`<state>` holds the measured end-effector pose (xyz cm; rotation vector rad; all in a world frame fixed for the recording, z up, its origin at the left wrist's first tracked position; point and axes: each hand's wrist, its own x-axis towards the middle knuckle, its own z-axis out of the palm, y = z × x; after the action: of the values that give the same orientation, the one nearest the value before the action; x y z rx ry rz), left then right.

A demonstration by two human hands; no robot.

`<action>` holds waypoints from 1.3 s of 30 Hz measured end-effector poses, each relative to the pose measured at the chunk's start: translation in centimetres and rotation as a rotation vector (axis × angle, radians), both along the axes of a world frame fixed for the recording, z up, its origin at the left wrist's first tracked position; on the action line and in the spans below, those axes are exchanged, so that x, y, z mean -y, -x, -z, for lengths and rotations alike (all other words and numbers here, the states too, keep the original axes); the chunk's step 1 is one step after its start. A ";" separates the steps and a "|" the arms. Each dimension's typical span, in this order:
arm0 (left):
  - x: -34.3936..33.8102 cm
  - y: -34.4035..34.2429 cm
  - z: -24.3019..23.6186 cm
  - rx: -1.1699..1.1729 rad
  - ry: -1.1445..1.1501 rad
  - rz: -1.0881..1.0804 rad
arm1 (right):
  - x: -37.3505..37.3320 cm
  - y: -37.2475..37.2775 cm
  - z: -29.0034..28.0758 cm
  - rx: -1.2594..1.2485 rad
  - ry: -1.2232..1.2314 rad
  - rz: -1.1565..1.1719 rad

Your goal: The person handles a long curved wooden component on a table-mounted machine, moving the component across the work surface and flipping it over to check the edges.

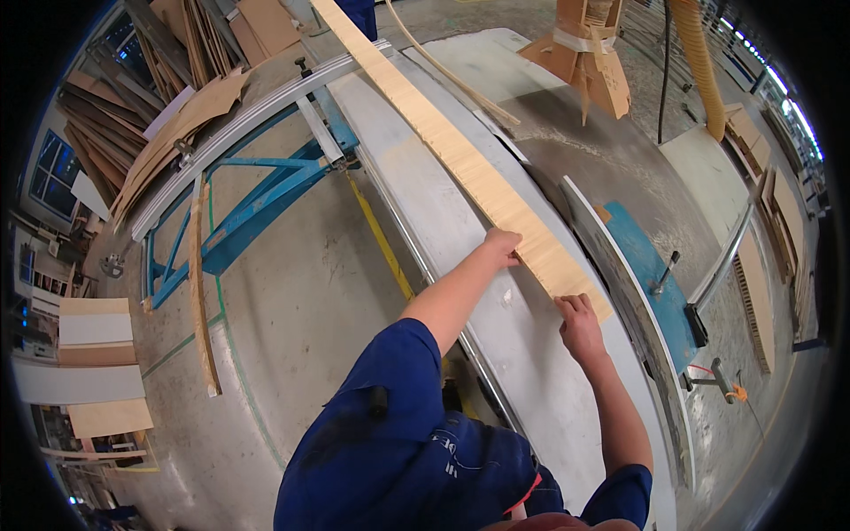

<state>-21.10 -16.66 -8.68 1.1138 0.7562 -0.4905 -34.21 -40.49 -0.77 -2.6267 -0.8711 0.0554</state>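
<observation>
A long, narrow strip of light plywood (469,173) lies lengthwise over the grey machine table (584,425), running from near my hands to the far edge of the view. My left hand (503,247) is closed on the strip's left edge, a short way from its near end; some fingertips are hidden. Closer to me, my right hand (581,329) grips the near end at its left corner, fingers bent over it. Both arms reach out over the table.
A blue outrigger frame (257,208) with a metal fence stands to the left. At the far end, a person in blue (359,16) stands beside the strip. Right are a blue plate (642,265) with a clamp knob and a yellow hose (699,62). Offcuts (102,137) lean far left.
</observation>
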 end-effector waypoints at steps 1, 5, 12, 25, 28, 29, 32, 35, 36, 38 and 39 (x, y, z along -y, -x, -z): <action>1.1 0.5 -0.4 -0.012 0.013 0.005 | 1.0 0.6 -0.2 -0.001 -0.009 0.016; 4.1 2.4 0.7 -0.068 0.133 -0.055 | 3.9 2.8 -2.0 -0.012 0.005 -0.001; 11.5 8.9 -0.2 -0.021 0.278 -0.029 | 11.0 8.9 -5.4 -0.016 0.042 0.024; 20.8 20.7 -7.5 -0.137 0.456 0.054 | 20.4 20.1 -12.4 -0.044 0.119 0.027; 23.4 23.9 -10.4 -0.147 0.457 0.052 | 22.6 23.5 -14.5 -0.041 0.119 0.070; 24.0 25.2 -10.8 -0.148 0.454 0.042 | 23.2 24.6 -15.2 -0.039 0.130 0.075; 26.7 27.7 -10.3 -0.110 0.512 0.056 | 25.2 27.4 -16.7 -0.028 0.144 0.084; 28.8 30.9 -13.1 -0.090 0.487 0.058 | 27.0 30.3 -18.5 -0.019 0.154 0.109; 29.4 31.7 -12.9 -0.104 0.505 0.069 | 27.5 31.0 -19.3 -0.019 0.157 0.106; 30.6 32.8 -12.9 -0.128 0.538 0.095 | 28.8 32.7 -20.2 0.012 0.183 0.123; 30.9 33.7 -12.9 -0.105 0.543 0.118 | 29.1 33.5 -20.7 0.021 0.197 0.145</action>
<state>-54.82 -47.55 4.19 0.6291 0.5981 -0.8050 -67.73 -69.63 19.97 -2.8718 -0.7125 0.0798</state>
